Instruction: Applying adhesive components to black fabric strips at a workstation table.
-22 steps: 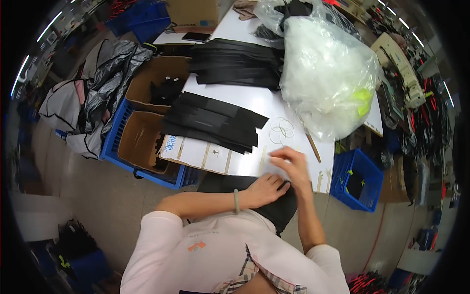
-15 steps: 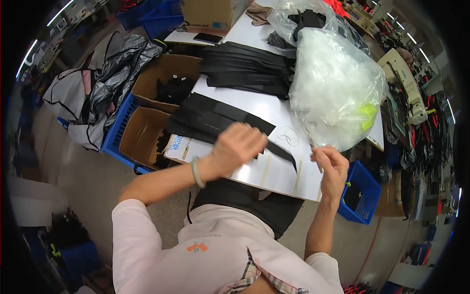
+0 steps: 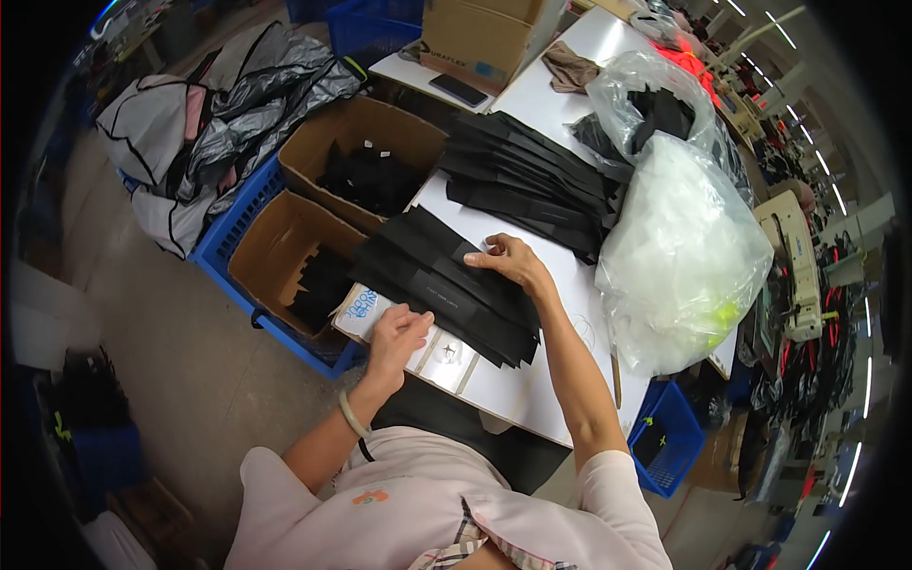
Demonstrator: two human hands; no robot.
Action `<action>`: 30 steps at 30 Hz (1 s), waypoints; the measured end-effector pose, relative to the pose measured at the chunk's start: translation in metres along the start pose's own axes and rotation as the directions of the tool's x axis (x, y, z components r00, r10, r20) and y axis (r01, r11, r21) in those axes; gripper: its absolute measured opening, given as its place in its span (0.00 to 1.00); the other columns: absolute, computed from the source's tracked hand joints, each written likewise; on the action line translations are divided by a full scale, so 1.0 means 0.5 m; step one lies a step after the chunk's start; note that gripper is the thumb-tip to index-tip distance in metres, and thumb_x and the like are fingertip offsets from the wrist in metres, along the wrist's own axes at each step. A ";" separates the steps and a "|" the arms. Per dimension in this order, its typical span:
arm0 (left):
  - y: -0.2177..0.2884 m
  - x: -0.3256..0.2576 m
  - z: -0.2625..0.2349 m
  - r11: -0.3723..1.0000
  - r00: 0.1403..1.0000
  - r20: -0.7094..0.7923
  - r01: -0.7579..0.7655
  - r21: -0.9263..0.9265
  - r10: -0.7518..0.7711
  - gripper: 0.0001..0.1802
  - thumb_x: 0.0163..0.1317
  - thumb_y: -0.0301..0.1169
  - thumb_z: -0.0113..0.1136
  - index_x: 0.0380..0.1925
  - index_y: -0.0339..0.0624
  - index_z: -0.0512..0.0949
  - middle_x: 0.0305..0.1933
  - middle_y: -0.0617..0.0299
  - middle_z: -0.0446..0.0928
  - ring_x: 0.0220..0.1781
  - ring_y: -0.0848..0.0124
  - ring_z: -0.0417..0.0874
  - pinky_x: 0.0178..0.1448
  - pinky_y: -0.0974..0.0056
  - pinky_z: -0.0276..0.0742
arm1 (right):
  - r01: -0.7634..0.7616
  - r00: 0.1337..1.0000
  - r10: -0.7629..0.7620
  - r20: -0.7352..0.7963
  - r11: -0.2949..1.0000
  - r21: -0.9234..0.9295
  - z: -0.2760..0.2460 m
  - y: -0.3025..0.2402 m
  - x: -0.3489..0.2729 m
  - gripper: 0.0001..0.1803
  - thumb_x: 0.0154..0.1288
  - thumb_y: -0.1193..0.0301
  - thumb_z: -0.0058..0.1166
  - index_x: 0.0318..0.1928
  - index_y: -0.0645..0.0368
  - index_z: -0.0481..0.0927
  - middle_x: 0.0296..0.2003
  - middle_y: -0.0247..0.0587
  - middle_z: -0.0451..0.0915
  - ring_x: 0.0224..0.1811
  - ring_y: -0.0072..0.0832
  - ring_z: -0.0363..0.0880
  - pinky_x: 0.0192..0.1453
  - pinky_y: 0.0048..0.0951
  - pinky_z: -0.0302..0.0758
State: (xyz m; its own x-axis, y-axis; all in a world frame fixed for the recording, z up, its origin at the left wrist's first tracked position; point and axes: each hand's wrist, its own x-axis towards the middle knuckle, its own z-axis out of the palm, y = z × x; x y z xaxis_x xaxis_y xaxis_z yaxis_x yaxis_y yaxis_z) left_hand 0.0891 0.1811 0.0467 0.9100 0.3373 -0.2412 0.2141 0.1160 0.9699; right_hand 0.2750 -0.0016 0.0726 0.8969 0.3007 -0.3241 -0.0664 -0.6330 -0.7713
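Observation:
A fanned stack of flat black fabric strips (image 3: 446,285) lies on the white table (image 3: 532,404) in front of me. At its near edge is my left hand (image 3: 397,340), fingers loosely bent and lying by the lowest strip, with nothing visible in them. My right hand (image 3: 513,264) rests at the stack's far right side, thumb and fingers apart, the thumb tip over the strips. Farther back lies a second, larger pile of black strips (image 3: 532,176).
To the left, a blue crate (image 3: 271,328) holds two cardboard boxes (image 3: 366,116) with black pieces inside. A clear bag of white material (image 3: 684,256) fills the right side, beside a thin brown stick (image 3: 617,380). A phone (image 3: 458,90) and carton (image 3: 475,43) stand behind.
My left hand has moved from above the strips to their near edge. The right hand left its pinch beside the plastic bag and came to the stack. The strip sticking out rightward now lies in line.

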 end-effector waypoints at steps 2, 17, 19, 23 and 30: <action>0.039 0.003 -0.009 0.885 0.948 0.079 0.315 -0.343 -0.307 0.30 0.62 0.33 0.65 0.57 0.23 0.66 0.47 0.49 0.76 0.48 0.63 0.81 0.54 0.61 0.79 | 0.054 0.998 -0.046 0.045 0.982 -0.182 0.031 -0.017 -0.015 0.56 0.31 0.39 0.73 0.53 0.74 0.77 0.44 0.62 0.80 0.48 0.46 0.81 0.55 0.37 0.77; 0.097 -0.016 -0.034 0.748 0.905 0.219 0.425 -0.510 -0.365 0.15 0.53 0.28 0.70 0.40 0.36 0.81 0.40 0.60 0.82 0.43 0.70 0.83 0.49 0.66 0.80 | 0.031 0.981 -0.087 0.172 0.952 0.305 0.183 -0.047 -0.188 0.31 0.58 0.55 0.63 0.47 0.73 0.73 0.31 0.49 0.79 0.33 0.32 0.78 0.38 0.32 0.76; 0.098 -0.032 -0.049 0.721 0.928 0.223 0.373 -0.584 -0.299 0.15 0.52 0.28 0.71 0.40 0.37 0.81 0.39 0.60 0.82 0.43 0.70 0.83 0.49 0.67 0.79 | 0.142 0.975 -0.179 0.133 0.958 0.248 0.195 -0.090 -0.219 0.25 0.66 0.63 0.56 0.54 0.70 0.68 0.35 0.52 0.80 0.38 0.35 0.80 0.43 0.33 0.76; 0.094 -0.032 -0.109 0.715 0.942 0.262 0.332 -0.615 -0.212 0.16 0.51 0.26 0.71 0.41 0.38 0.81 0.39 0.61 0.81 0.44 0.71 0.82 0.49 0.67 0.79 | 0.251 0.929 -0.268 0.257 0.963 0.096 0.193 -0.207 -0.257 0.38 0.63 0.55 0.60 0.62 0.70 0.64 0.54 0.66 0.74 0.59 0.51 0.74 0.59 0.42 0.72; 0.117 0.029 -0.248 0.637 1.000 0.012 0.026 -0.770 -0.027 0.17 0.51 0.21 0.66 0.43 0.38 0.80 0.41 0.60 0.82 0.41 0.68 0.84 0.48 0.64 0.82 | 0.745 0.668 -0.698 0.259 0.625 -0.236 0.306 -0.302 -0.159 0.50 0.51 0.51 0.69 0.66 0.68 0.62 0.65 0.62 0.64 0.69 0.55 0.60 0.71 0.45 0.59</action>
State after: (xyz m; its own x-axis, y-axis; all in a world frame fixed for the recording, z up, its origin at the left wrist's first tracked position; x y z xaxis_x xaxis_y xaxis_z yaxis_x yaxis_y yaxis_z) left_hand 0.0706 0.3088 0.0960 0.9079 0.3232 -0.2669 -0.1135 0.8025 0.5858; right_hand 0.1470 0.1795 0.1309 0.5319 0.8275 0.1800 0.7292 -0.3395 -0.5941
